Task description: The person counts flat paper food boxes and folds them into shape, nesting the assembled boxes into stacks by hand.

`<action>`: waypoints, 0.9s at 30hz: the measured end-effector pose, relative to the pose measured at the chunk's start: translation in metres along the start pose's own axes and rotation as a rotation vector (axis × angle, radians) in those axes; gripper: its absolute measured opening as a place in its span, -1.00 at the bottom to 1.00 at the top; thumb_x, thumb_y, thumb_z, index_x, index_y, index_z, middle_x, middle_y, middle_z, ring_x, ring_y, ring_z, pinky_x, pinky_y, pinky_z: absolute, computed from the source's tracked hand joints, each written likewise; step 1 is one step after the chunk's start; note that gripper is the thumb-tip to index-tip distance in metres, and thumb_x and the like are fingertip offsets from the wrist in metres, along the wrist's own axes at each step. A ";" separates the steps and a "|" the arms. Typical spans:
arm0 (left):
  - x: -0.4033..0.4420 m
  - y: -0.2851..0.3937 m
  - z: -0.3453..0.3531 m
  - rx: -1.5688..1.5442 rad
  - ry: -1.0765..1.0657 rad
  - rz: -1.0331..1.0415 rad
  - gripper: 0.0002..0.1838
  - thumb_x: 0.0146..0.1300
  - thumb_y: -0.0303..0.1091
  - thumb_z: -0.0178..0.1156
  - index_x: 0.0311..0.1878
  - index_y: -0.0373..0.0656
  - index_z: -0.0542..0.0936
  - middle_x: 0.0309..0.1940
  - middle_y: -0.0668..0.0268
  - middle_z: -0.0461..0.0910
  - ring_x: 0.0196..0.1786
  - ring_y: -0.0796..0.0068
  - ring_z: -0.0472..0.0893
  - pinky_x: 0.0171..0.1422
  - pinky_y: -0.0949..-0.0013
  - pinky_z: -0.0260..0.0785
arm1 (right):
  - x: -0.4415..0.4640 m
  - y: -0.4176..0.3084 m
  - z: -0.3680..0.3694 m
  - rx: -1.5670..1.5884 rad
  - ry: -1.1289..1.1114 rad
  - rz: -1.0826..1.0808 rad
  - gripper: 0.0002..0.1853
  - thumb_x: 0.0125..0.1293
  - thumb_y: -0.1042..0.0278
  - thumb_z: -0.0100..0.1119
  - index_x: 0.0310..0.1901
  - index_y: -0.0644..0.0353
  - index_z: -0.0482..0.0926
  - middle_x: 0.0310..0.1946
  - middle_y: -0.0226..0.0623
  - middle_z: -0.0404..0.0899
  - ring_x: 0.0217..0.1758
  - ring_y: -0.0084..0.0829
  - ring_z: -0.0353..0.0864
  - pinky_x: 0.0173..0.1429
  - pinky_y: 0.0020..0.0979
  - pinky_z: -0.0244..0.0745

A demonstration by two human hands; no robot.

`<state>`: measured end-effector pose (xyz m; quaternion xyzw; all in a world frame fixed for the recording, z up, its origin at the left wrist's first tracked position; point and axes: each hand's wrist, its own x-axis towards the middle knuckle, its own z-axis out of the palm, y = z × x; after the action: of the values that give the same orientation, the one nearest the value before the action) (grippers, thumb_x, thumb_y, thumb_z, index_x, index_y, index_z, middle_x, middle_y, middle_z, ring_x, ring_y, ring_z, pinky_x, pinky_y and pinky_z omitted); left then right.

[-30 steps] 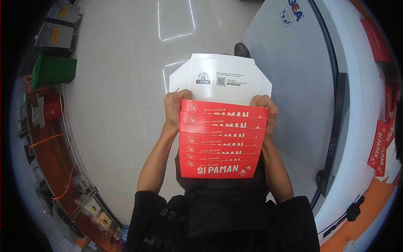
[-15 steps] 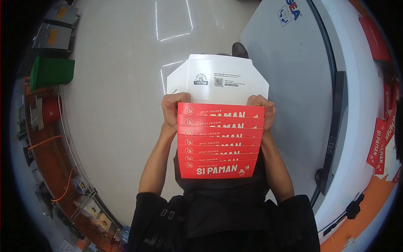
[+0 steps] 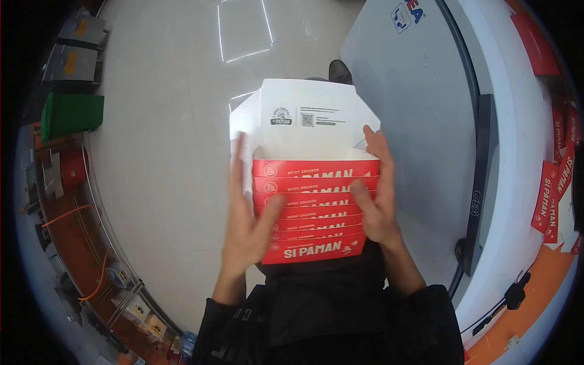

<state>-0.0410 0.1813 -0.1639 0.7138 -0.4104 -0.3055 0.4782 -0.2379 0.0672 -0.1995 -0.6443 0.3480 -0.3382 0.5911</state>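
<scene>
Several nested red cardboard boxes point(image 3: 313, 249) printed "SI PAMAN" lean in a stack against my dark apron. The top one has its white lid point(image 3: 310, 112) raised, with a logo and a small code on it. My left hand point(image 3: 248, 219) lies along the left side of the stack, its thumb over the red fronts and its fingers stretched up, a little blurred. On the right side, my right hand point(image 3: 378, 198) presses with its thumb on the fronts and its fingers extended upward. The stack is held between both hands.
A large grey chest freezer point(image 3: 413, 121) stands at the right, with more red boxes point(image 3: 547, 201) beyond it. At the left are an orange-brown shelf point(image 3: 76, 237) and a green bin point(image 3: 72, 115). Pale tiled floor point(image 3: 158, 152) lies between, and a dark shoe point(image 3: 339, 72) shows past the lid.
Both hands have left the top box's upper corners and moved down to the sides of the stack, their fingers straightened. Inside the top box, more white now shows. The whole view has shifted slightly.
</scene>
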 end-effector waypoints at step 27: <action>0.075 0.052 -0.007 0.991 -0.191 0.617 -0.16 0.36 -0.13 0.28 0.65 -0.08 0.20 0.67 0.12 0.15 0.73 -0.04 0.02 0.77 -0.20 -0.25 | -0.090 -0.217 -0.283 -1.372 1.034 -0.127 -0.45 0.35 0.14 0.46 0.26 0.25 0.54 -0.11 -0.21 0.69 -0.12 -0.47 0.66 -0.01 -0.43 0.55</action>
<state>-0.0150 0.1080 -0.1163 0.6690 -0.7342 0.0128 0.1154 -0.5151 0.0076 0.0352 -0.6424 0.6642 -0.3365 -0.1816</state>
